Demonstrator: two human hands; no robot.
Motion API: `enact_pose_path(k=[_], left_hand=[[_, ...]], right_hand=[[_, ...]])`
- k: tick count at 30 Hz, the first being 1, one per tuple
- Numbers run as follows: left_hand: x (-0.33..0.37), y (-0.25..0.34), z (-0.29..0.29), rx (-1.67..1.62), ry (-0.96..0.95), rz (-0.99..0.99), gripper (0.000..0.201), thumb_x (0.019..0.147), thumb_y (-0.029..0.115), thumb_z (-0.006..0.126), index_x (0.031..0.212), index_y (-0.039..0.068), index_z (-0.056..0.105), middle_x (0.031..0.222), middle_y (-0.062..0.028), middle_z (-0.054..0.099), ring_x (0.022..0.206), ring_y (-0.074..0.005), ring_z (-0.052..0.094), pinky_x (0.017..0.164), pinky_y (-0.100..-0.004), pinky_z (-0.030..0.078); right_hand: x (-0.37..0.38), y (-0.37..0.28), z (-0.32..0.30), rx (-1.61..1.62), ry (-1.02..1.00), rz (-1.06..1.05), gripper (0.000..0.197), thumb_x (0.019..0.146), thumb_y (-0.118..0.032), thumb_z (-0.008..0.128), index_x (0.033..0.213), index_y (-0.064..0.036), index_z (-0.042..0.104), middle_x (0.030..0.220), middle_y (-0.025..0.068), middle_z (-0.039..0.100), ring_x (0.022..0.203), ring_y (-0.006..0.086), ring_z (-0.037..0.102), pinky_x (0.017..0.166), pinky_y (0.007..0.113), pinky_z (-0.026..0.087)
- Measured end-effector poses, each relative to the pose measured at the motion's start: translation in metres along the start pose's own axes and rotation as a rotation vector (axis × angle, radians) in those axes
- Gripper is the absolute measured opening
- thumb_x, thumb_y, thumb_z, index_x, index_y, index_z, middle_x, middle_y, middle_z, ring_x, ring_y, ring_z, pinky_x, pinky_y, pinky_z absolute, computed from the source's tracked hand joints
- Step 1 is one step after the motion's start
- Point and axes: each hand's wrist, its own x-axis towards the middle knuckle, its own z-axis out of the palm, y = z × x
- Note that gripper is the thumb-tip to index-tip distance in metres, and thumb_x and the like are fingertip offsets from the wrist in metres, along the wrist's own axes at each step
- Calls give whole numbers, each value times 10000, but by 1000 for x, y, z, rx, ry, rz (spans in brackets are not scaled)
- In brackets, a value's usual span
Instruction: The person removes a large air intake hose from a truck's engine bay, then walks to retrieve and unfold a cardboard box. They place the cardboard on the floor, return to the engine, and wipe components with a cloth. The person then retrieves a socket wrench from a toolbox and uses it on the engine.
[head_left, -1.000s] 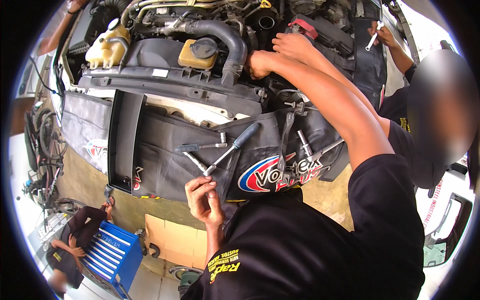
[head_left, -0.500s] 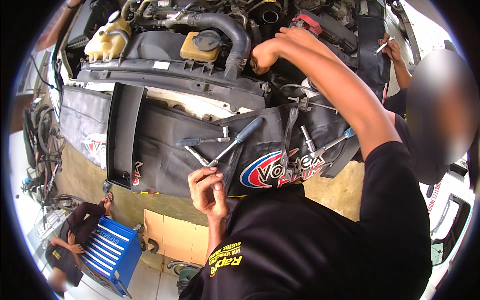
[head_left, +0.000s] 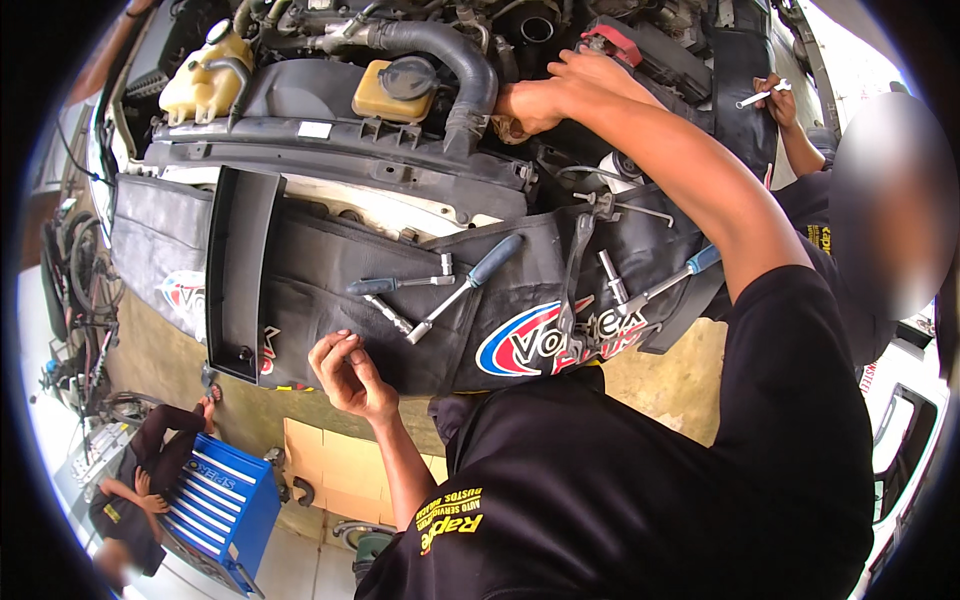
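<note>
My right hand (head_left: 527,108) reaches into the engine bay beside the thick black hose (head_left: 465,80). Its fingers curl downward, and whatever they grip is hidden. Just beyond it lies a second hand (head_left: 595,75) near the red battery terminal cover (head_left: 612,45); whose it is, I cannot tell. My left hand (head_left: 352,375) hovers over the front edge of the black fender cover (head_left: 330,245), fingers loosely bent and nothing visible in them. Close to it lie a blue-handled ratchet (head_left: 490,262), a shorter blue-handled ratchet (head_left: 400,285) and a socket extension (head_left: 388,314).
A black plastic trim piece (head_left: 240,270) lies across the cover at left. To the right are another ratchet (head_left: 703,260), a socket extension (head_left: 612,275) and a metal bracket (head_left: 582,250). A co-worker's hand (head_left: 782,100) holds a wrench (head_left: 762,95). A blue tool cabinet (head_left: 225,500) stands lower left.
My left hand has moved left, away from the head of the longer ratchet. My right hand stays beside the hose, slightly shifted. The co-worker's wrench has turned.
</note>
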Motion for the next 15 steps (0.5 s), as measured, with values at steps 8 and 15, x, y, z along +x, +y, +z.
enact_pose_path(k=[8, 15], left_hand=[[5, -1, 1, 37, -62, -3, 114, 933, 12, 570, 988, -29, 660, 1062, -156, 569, 980, -237, 589, 789, -330, 519], [6, -5, -4, 9, -56, -11, 106, 942, 24, 582, 989, -20, 667, 1096, -149, 570, 964, -203, 582, 755, -292, 508]], right_hand=[[5, -42, 7, -111, 12, 154, 357, 790, -135, 669, 1138, -59, 691, 1003, 225, 709, 993, 386, 688, 819, 468, 558], [-6, -38, -67, 146, -323, 388, 382, 773, -232, 786, 1010, 52, 690, 928, 228, 717, 901, 385, 696, 761, 469, 534]])
